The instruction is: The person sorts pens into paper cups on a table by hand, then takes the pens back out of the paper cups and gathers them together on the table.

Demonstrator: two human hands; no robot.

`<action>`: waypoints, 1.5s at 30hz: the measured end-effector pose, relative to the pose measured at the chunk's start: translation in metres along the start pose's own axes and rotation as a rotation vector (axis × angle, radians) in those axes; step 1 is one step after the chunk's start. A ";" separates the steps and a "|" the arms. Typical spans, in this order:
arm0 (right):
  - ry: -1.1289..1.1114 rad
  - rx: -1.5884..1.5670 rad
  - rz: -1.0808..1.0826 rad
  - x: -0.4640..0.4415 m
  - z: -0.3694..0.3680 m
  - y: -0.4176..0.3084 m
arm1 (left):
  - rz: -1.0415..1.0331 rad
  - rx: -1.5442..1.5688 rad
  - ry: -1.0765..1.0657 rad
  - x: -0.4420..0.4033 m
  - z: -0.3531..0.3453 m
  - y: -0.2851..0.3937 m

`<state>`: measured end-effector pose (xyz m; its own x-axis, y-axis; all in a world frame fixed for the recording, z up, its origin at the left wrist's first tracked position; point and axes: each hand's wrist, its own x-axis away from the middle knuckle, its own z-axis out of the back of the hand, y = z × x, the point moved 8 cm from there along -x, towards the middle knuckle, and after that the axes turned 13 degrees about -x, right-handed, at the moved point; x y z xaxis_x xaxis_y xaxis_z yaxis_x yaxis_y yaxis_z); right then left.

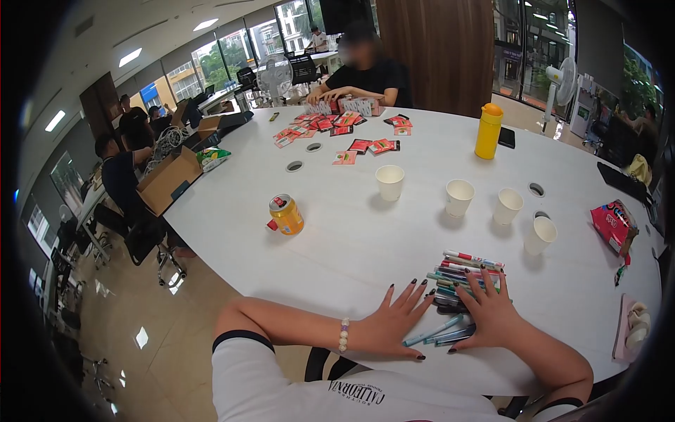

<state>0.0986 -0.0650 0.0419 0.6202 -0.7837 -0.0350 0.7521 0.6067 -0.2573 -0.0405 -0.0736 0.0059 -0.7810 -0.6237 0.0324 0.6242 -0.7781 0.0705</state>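
Apparent step: grouping slim multicoloured plastic pens point(446, 283) on white counter point(337, 260). Left hand point(385, 326) open beside pens; right hand point(493, 320) open, fingers over pens. Grasp would require finger curl.

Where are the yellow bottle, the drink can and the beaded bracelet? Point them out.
Yellow bottle point(487, 135), head view, middle of its body.
Drink can point(289, 219), head view, its side.
Beaded bracelet point(344, 335), head view, its beads.

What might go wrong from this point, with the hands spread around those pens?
The loose pens lie at differing angles by the near table edge, so a sweep of the right hand might roll one off. Pressing in from the left hand may splay the pile of pens. The nearest paper cup could tip if an arm reaches past the pile.
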 end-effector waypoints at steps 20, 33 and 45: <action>-0.117 0.001 -0.028 -0.025 0.001 0.034 | -0.044 -0.083 0.167 -0.071 0.022 -0.038; -0.057 -0.010 -0.002 -0.025 0.004 0.035 | -0.095 0.040 0.180 -0.090 0.018 -0.039; -0.059 -0.123 -0.031 -0.027 0.004 0.040 | -0.121 0.078 0.190 -0.094 0.023 -0.040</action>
<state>0.1132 -0.0192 0.0359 0.6115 -0.7906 0.0310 0.7406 0.5582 -0.3741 0.0073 0.0182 0.0227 -0.8282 -0.5345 -0.1683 0.5168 -0.8447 0.1396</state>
